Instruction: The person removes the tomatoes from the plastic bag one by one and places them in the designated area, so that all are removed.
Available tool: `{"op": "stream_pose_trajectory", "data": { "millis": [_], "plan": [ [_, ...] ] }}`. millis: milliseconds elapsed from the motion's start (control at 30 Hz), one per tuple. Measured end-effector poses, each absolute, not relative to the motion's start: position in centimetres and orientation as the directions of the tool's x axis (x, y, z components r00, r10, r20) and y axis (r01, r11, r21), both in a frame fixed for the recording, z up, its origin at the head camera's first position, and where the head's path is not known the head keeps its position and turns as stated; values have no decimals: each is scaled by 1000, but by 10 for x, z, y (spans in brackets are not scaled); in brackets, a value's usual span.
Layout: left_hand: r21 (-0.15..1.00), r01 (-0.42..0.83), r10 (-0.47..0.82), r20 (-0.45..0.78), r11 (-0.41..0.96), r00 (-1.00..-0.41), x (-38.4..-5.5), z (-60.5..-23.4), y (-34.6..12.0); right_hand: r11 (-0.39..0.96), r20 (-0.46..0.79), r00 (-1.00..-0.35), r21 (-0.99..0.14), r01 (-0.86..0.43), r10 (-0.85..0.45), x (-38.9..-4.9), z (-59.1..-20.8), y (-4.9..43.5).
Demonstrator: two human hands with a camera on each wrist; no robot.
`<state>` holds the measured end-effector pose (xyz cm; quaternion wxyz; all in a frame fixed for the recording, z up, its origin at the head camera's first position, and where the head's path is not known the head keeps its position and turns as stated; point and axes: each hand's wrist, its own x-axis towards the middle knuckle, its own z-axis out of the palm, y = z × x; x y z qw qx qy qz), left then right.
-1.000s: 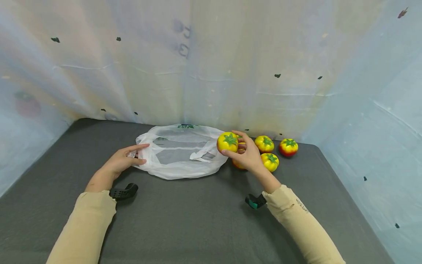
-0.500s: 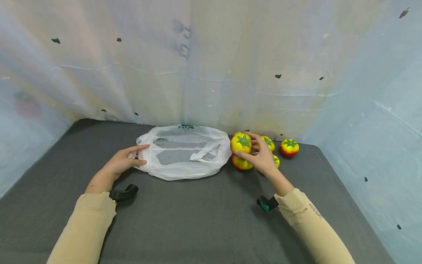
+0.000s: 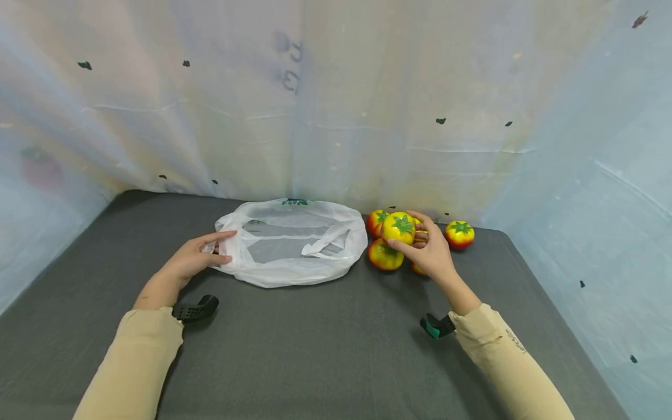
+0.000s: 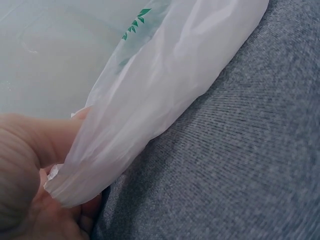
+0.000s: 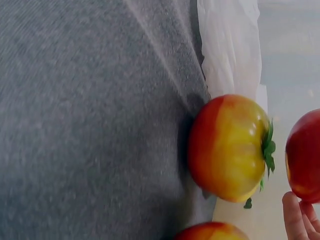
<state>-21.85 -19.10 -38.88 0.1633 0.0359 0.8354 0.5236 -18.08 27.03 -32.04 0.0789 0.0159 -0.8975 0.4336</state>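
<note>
A white, see-through plastic bag (image 3: 283, 275) lies spread with its mouth wide on the dark cloth surface. My left hand (image 3: 191, 259) holds its left end; in the left wrist view, the bag's edge (image 4: 145, 100) passes between thumb and fingers. Just right of the bag, my right hand (image 3: 434, 248) grips a yellow-and-red tomato (image 3: 397, 228) with a green leafy top, raised above others. One tomato (image 3: 385, 256) sits nearer me, and another (image 3: 375, 221) is behind it. The right wrist view shows the held tomato (image 5: 306, 157) at the right edge, clear of the cloth.
A separate tomato (image 3: 459, 235) stands at the far right of the group. More tomatoes are partly hidden behind my right hand. A pale printed sheet (image 3: 336, 116) hangs behind the dark surface (image 3: 304, 350) and along its sides.
My right hand has carried the tomato rightward, away from the bag's right edge and over the other tomatoes. My left hand keeps its hold on the bag.
</note>
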Motion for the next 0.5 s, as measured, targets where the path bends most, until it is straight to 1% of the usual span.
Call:
{"op": "stream_pose_trajectory", "data": {
  "millis": [267,500],
  "plan": [
    [879,-108,231,-237,464,-944,-218,-391,-196,621,176,-978,-781,-70,112,-174,-319,280],
    [881,-94,233,-224,463,-946,-218,-389,-192,655,197,-963,-755,-31,182,-169,-313,290]
  ]
}}
